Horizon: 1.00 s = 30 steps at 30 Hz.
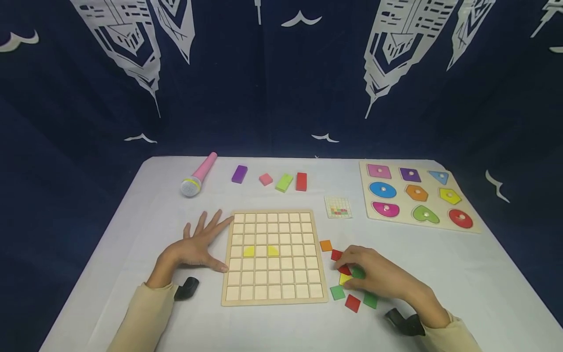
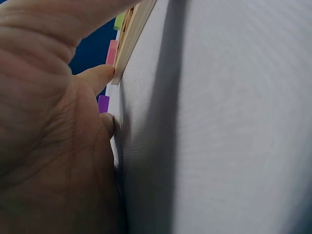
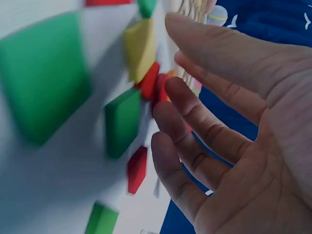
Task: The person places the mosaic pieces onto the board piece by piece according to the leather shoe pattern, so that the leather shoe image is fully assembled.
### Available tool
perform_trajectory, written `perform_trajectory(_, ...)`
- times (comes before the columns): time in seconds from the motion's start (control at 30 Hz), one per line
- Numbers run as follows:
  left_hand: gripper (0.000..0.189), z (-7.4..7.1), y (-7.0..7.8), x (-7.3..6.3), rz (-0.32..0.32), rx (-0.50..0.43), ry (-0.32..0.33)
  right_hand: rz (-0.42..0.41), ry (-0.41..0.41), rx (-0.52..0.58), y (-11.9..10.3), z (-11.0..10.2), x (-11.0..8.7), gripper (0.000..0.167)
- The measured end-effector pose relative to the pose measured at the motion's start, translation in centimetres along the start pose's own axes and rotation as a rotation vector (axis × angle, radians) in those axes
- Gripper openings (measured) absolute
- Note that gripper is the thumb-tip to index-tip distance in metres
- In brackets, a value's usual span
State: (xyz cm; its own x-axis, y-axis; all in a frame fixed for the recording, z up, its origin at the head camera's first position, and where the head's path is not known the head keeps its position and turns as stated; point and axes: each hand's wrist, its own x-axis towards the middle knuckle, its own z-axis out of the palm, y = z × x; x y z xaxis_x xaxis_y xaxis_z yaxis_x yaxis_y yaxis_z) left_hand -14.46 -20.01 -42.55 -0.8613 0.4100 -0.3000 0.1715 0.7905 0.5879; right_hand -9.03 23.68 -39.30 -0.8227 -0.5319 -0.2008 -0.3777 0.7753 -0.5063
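A wooden grid board (image 1: 274,302) lies in the middle of the table, with two yellow quarter-round pieces (image 1: 249,251) in one row of its cells. My left hand (image 1: 195,247) is spread at the board's left side, thumb and index finger touching its edge. Over a loose cluster of coloured square tiles, right of the board, hovers my right hand (image 1: 378,274), its fingers gently bent. In the right wrist view nothing sits between those fingers; a yellow tile (image 3: 140,51) and a green tile (image 3: 123,124) lie beside them. Some red tiles are partly hidden by the hand in the head view.
A small pattern card (image 1: 338,208) lies behind the tiles. The shape puzzle board (image 1: 422,195) is at the back right. Along the back are a pink toy microphone (image 1: 200,175) and several blocks, including a purple block (image 1: 239,174) and a red block (image 1: 301,181).
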Motion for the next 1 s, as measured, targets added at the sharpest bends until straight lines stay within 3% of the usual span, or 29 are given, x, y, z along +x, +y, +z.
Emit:
perform_trajectory(0.67,0.131,0.1,-0.2,0.1,0.018,-0.007,0.006,-0.05,0.004,0.041,1.3,0.5,-0.4,0.029)
perform_trajectory(1.0,0.131,0.0,-0.1,0.0,0.015,0.001,0.003,0.042,0.033,-0.059,0.8,0.8,-0.2,0.025)
